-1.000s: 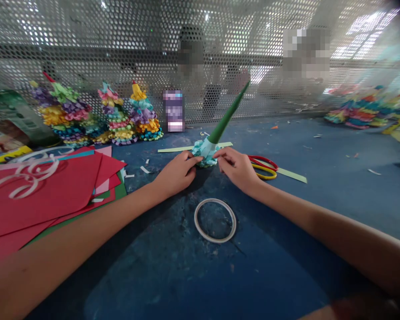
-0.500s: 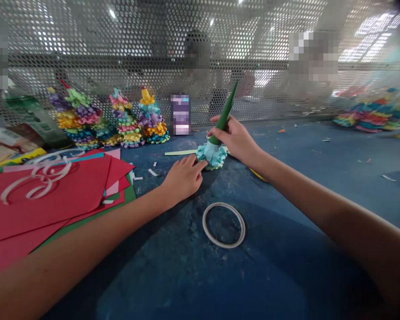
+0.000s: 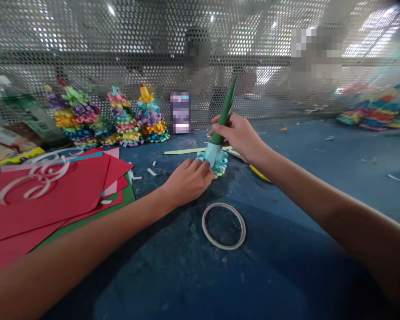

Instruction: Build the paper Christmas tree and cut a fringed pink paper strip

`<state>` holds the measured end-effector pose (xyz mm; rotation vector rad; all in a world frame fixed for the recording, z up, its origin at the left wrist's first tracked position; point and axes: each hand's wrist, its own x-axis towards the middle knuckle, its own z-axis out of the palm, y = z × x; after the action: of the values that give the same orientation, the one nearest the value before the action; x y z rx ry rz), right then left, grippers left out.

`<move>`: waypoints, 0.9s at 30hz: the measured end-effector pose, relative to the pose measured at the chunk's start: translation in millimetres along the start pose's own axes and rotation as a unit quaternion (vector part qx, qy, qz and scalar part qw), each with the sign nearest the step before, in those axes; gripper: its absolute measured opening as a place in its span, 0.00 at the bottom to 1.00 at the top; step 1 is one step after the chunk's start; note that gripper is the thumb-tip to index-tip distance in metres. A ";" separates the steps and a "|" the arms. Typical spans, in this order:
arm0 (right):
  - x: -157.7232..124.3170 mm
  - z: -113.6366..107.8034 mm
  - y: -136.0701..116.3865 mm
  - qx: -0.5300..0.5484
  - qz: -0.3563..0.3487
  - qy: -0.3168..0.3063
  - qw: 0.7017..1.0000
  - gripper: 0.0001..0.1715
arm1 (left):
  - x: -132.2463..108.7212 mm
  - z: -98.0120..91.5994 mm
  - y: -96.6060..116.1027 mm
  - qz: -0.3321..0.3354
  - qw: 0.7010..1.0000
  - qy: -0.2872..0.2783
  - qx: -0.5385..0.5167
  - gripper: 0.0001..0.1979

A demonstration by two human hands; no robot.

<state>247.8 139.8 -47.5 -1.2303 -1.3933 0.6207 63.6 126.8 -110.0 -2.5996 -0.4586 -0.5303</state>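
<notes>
A green paper cone (image 3: 225, 116) stands tilted to the right on the blue table, its lower part wrapped in a curled light-blue paper fringe (image 3: 214, 156). My right hand (image 3: 239, 134) grips the cone around its middle, thumb in front. My left hand (image 3: 191, 178) is at the lower left of the fringe, fingers curled and pressed against its bottom edge; what the fingertips pinch is partly hidden. Nearer to me lies a roll of thin white tape (image 3: 205, 226). A pale green paper strip (image 3: 182, 152) lies behind the cone.
Sheets of red paper (image 3: 70, 191) with white curls on top are stacked at the left. Several fringed paper trees (image 3: 151, 115), a phone (image 3: 180, 113) and a green bottle (image 3: 30, 113) stand along the perforated metal screen (image 3: 146, 44). Something yellow (image 3: 260, 174) lies beneath my right forearm.
My left hand has moved slightly right and down along the fringe, and its fingers have curled in. My right hand keeps its hold on the cone, which is slightly more upright.
</notes>
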 end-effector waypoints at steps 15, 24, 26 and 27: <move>-6.9 1.1 -3.3 -0.108 -0.061 -0.011 0.992 0.07 | -1.2 3.5 -5.9 -0.050 0.994 0.054 -0.074 0.12; -11.1 2.7 -6.0 -0.130 -0.075 -0.007 0.989 0.07 | -1.7 7.5 -9.6 -0.061 0.987 0.065 -0.134 0.08; -10.6 1.1 -5.3 -0.165 -0.091 0.010 0.982 0.06 | -2.2 6.6 -9.4 -0.054 0.985 0.063 -0.150 0.06; -9.9 0.0 -4.7 -0.183 -0.100 0.018 0.978 0.06 | -2.6 6.0 -9.2 -0.051 0.985 0.062 -0.156 0.05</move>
<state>244.7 129.3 -47.1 -1.3559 -1.6231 0.2042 59.4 136.9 -112.8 -2.8269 -0.5031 -0.8545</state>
